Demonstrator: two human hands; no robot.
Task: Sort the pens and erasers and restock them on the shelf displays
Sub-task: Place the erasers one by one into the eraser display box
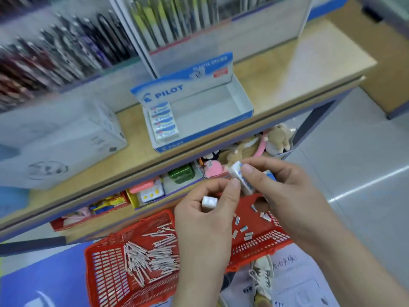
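Observation:
My left hand curls round a white eraser in its palm, its thumb tip touching a second eraser. My right hand pinches that white and blue eraser and holds others behind its fingers. Both hands hover over a red basket that holds several pens on the left and several small erasers on the right. On the wooden shelf stands a blue and white PILOT eraser display box, with a column of erasers at its left side and the remainder bare.
A white carton sits on the shelf at left. Pen racks rise behind it, blurred. The lower shelf holds plush toys, a green box and coloured packs. A shoe and printed paper lie below the basket; grey floor to the right.

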